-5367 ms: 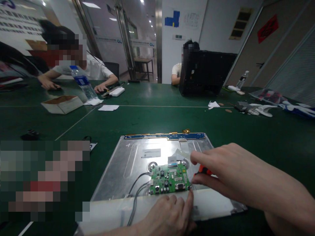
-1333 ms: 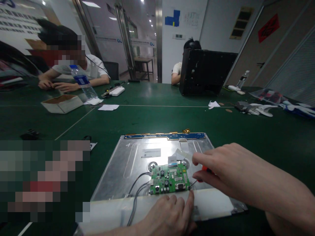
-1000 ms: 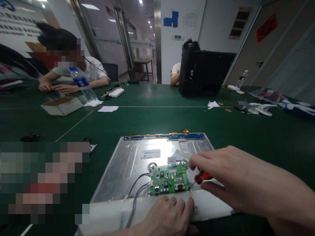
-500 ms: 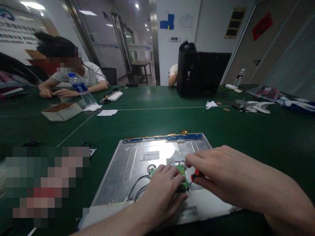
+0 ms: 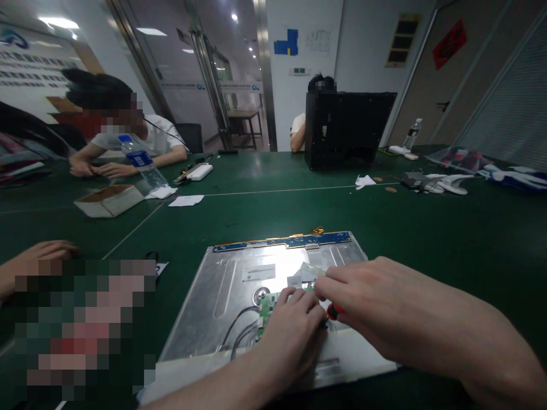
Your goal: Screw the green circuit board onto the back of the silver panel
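Observation:
A silver display panel (image 5: 196,313) lies back-side up on the table in front of me, with a blue circuit strip (image 5: 273,244) along its far edge. My left hand (image 5: 294,322) bends its fingers over a small green circuit board (image 5: 265,307) on the panel, hiding much of it. Dark cables (image 5: 239,330) run from the board's left side. In my right hand (image 5: 371,299) is a red-and-black screwdriver (image 5: 332,312), gripped at the board's right edge; its tip is hidden. A silver round mount (image 5: 260,295) shows beside the board.
On the green table (image 5: 239,216) stand a leaning water bottle (image 5: 143,162), an open box (image 5: 111,202) and a black monitor-like casing (image 5: 348,131). Another person's hand (image 5: 43,253) rests at the left. Two people sit across. Gloves (image 5: 448,184) lie at the right.
My right hand has shifted slightly left, with the screwdriver closer to my left hand. My left fingers have moved a little right, baring more of the board's left side. Another person's hand has appeared at left.

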`<state>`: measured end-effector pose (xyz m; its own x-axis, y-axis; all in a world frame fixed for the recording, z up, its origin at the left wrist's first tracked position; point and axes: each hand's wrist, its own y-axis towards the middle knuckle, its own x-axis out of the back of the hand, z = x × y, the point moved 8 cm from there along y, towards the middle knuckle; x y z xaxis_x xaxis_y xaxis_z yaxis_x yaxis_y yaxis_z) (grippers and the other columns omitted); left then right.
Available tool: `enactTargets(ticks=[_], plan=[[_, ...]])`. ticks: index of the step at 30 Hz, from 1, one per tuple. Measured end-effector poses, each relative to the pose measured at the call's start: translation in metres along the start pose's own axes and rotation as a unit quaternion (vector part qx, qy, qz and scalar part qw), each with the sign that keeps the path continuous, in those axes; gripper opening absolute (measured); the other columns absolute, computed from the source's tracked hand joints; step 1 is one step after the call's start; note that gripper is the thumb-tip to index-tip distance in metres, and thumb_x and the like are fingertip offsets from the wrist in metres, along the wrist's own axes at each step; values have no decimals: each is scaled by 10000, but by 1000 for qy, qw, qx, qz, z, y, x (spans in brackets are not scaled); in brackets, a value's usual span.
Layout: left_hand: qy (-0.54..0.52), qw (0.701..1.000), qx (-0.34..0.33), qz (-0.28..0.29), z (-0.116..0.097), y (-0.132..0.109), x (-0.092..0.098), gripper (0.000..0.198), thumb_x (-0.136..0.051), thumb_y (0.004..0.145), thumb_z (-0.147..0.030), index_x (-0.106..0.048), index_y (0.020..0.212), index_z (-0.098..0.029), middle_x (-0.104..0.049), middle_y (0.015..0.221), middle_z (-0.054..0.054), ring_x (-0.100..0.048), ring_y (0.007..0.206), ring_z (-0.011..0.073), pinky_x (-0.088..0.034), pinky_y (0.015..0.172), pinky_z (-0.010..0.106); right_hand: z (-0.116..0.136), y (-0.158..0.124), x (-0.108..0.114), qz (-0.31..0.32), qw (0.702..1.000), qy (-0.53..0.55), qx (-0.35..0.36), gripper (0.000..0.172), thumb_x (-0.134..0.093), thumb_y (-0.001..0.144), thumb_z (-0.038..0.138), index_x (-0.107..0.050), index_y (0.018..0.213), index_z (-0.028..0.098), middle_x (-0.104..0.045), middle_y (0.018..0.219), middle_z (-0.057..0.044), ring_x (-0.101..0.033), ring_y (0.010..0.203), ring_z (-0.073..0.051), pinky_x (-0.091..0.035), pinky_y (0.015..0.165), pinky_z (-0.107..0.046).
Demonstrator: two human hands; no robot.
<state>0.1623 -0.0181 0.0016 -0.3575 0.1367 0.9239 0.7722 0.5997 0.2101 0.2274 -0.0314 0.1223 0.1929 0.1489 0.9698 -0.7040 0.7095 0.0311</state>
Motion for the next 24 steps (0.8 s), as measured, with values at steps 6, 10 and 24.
enactTargets(ticks=[6, 10, 24], plan=[[-3, 1000, -9, -7, 4, -1, -12, 211, -464, 895, -166, -580, 1069, -193, -618, 1177, 85, -535, 1082, 263, -348, 1002, 494, 0, -1, 1, -2, 1000, 8, 6, 261, -544, 828, 52, -524, 1008, 241, -651, 931, 35, -582, 773, -139, -363, 622, -271], [3, 1000, -6, -4, 7, -2, -18, 236, -494, 871, -180, -571, 1094, -194, -607, 1213, 87, -531, 1096, 271, -328, 1020, 490, 2, -2, 3, -19, 1000, 17, 16, 234, -558, 837, 72, -526, 996, 241, -648, 942, 41, -579, 771, -126, -365, 638, -267], [43, 998, 5, 35, 5, 1, -16, 210, -520, 876, -189, -601, 1070, -190, -661, 1104, 71, -568, 1027, 266, -356, 978, 454, -2, -2, 1, -40, 998, -51, -25, 207, -595, 809, 95, -542, 948, 239, -658, 803, 43, -572, 627, -137, -301, 525, -274]])
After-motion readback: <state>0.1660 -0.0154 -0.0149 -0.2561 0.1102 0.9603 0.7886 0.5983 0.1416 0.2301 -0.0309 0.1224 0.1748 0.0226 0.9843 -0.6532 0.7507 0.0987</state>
